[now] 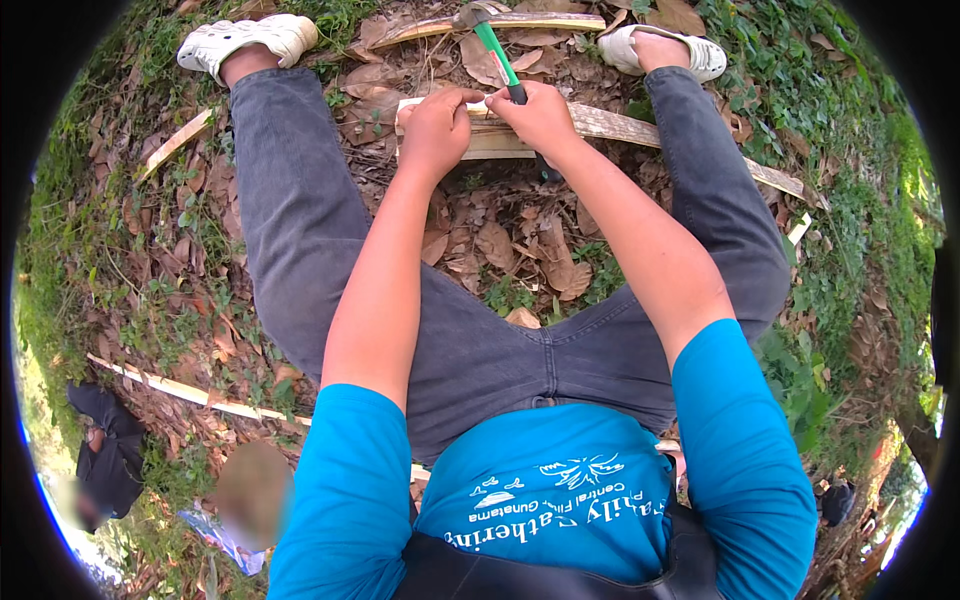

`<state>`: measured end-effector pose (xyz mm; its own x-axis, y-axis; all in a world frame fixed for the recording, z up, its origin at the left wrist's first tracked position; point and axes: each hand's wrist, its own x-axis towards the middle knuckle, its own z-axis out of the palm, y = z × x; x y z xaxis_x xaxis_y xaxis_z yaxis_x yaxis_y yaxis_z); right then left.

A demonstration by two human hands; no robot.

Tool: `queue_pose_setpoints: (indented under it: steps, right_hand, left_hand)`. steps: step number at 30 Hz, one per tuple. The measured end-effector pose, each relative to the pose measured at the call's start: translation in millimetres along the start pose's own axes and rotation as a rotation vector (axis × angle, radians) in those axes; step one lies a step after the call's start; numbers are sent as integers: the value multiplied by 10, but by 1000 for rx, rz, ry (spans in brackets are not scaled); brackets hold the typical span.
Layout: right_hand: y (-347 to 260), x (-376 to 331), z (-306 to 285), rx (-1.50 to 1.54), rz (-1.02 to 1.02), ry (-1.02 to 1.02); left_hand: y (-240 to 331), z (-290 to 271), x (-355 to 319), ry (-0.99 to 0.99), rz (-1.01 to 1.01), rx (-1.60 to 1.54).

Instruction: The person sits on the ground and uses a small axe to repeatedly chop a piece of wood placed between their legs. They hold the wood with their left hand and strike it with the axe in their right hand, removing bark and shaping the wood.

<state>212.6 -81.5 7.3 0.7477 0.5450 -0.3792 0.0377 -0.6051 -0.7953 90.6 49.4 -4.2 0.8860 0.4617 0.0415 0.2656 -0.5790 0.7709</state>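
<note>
I sit on leaf-strewn ground with my legs spread, in grey trousers and a blue shirt. My right hand (pixel 541 116) grips a hammer (pixel 492 45) with a green handle; its metal head points away from me, above the hand. My left hand (pixel 435 128) rests closed on a pale wooden slat (pixel 610 124) that lies across the ground between my feet, its fingers pinched at the slat's edge right beside the hammer hand. Whether a nail sits under the fingers is hidden.
Another split wooden strip (pixel 545 20) lies beyond the hammer head. More strips lie at the left (pixel 178 140) and behind my left thigh (pixel 190 392). My feet wear white clogs (pixel 245 36). Other people sit at the lower left (pixel 110 455). Dry leaves and weeds cover the ground.
</note>
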Motion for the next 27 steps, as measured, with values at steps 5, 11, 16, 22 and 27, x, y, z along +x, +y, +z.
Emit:
queue_pose_setpoints:
  steps: [5, 11, 16, 22, 27]
  right_hand:
    - [-10, 26, -14, -62, -30, 5]
    - [-10, 53, -53, -111, -62, -26]
    - [-67, 71, -71, -144, -112, -39]
    - [-76, 122, -81, -167, -92, -72]
    - [-43, 168, -102, -199, -125, -81]
  left_hand:
    - [106, 10, -32, 24, -13, 73]
    - [114, 24, 0, 10, -48, 44]
    - [67, 16, 73, -46, -98, -5]
    - [102, 17, 96, -89, -145, 38]
    - [156, 17, 120, -98, -147, 68]
